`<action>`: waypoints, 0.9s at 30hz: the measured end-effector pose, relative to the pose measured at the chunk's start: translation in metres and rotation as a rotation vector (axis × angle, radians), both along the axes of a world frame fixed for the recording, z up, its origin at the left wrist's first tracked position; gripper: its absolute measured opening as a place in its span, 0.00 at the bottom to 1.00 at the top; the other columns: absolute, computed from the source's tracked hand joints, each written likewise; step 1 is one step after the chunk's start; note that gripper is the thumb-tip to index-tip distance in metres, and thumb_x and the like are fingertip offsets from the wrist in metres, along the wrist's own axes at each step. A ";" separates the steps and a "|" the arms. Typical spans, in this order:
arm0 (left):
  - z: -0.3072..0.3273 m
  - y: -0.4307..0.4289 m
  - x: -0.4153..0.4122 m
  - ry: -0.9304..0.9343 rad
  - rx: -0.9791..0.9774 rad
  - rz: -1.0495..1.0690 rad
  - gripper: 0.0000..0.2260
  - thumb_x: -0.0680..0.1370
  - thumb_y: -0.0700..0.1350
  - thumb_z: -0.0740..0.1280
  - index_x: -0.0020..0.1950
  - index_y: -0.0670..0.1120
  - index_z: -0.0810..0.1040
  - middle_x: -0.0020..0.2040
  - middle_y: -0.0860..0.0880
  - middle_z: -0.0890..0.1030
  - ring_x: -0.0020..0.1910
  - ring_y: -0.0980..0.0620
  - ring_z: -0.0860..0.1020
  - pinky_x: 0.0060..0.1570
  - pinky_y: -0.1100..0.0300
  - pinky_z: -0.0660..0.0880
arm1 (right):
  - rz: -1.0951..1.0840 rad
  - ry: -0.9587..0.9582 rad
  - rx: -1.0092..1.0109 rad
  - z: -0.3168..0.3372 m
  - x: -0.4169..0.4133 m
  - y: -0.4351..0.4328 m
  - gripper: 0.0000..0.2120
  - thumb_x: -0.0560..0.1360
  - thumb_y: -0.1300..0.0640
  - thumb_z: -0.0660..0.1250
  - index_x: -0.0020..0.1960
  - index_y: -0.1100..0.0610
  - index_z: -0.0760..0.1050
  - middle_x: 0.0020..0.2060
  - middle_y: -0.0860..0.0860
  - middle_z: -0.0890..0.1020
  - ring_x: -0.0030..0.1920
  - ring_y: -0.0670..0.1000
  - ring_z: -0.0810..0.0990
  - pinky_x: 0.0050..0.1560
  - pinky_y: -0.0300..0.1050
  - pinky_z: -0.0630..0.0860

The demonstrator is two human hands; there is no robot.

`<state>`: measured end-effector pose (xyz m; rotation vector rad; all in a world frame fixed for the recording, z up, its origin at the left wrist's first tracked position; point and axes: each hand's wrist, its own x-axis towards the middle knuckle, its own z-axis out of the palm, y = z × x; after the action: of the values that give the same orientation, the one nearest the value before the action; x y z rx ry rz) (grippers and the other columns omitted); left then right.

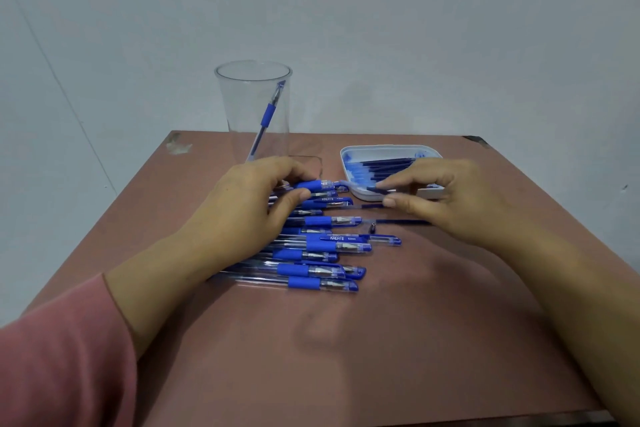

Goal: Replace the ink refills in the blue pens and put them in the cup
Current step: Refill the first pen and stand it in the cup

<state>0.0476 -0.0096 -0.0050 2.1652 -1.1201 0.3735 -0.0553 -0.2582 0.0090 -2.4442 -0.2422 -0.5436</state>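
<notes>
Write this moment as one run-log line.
left hand: grips blue pen | right hand: pinches refill at tray | cup: one pen inside

Reddish-brown table (pixel 381 340) (far corners chipped) against plain pale grey wall (pixel 415 28).

I'm reading "KREATI" in white on the blue cap of a pen (pixel 341 238) mid-pile; small txt next to it isn't legible. I'm making out the same word on a second pen (pixel 329 199) further back.
</notes>
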 end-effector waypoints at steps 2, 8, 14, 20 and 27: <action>0.000 0.000 0.000 0.013 -0.008 -0.011 0.07 0.77 0.46 0.68 0.54 0.54 0.80 0.43 0.66 0.77 0.47 0.65 0.75 0.44 0.75 0.69 | -0.017 -0.053 0.000 0.000 0.000 0.000 0.09 0.70 0.56 0.74 0.50 0.47 0.82 0.41 0.43 0.83 0.43 0.45 0.80 0.46 0.32 0.73; -0.001 -0.002 -0.002 0.048 -0.029 -0.028 0.07 0.77 0.46 0.68 0.54 0.53 0.80 0.43 0.67 0.77 0.47 0.65 0.76 0.44 0.76 0.69 | 0.008 -0.089 0.001 -0.005 0.002 0.005 0.12 0.70 0.55 0.74 0.48 0.39 0.79 0.38 0.39 0.82 0.42 0.43 0.80 0.45 0.33 0.75; -0.002 -0.001 -0.001 0.056 -0.032 -0.035 0.07 0.77 0.46 0.69 0.54 0.55 0.80 0.41 0.68 0.77 0.46 0.65 0.76 0.44 0.75 0.70 | 0.004 -0.120 -0.046 -0.009 0.003 0.004 0.12 0.71 0.56 0.75 0.49 0.41 0.80 0.39 0.41 0.82 0.42 0.42 0.80 0.45 0.35 0.75; -0.002 0.000 -0.002 -0.048 0.066 -0.066 0.09 0.76 0.50 0.69 0.55 0.56 0.81 0.47 0.61 0.81 0.46 0.60 0.78 0.47 0.55 0.77 | 0.044 -0.219 -0.226 -0.013 0.010 0.014 0.11 0.73 0.49 0.68 0.52 0.51 0.83 0.39 0.45 0.82 0.40 0.46 0.77 0.43 0.41 0.74; -0.001 0.001 -0.002 -0.053 0.059 -0.023 0.11 0.76 0.53 0.68 0.58 0.58 0.81 0.47 0.61 0.82 0.44 0.60 0.78 0.45 0.56 0.78 | -0.055 -0.163 -0.151 -0.010 0.003 0.011 0.09 0.71 0.48 0.69 0.49 0.50 0.79 0.41 0.42 0.79 0.43 0.45 0.77 0.47 0.45 0.75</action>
<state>0.0451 -0.0091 -0.0058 2.2033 -1.1976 0.3939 -0.0527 -0.2472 -0.0007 -2.5609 -0.2935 -0.7751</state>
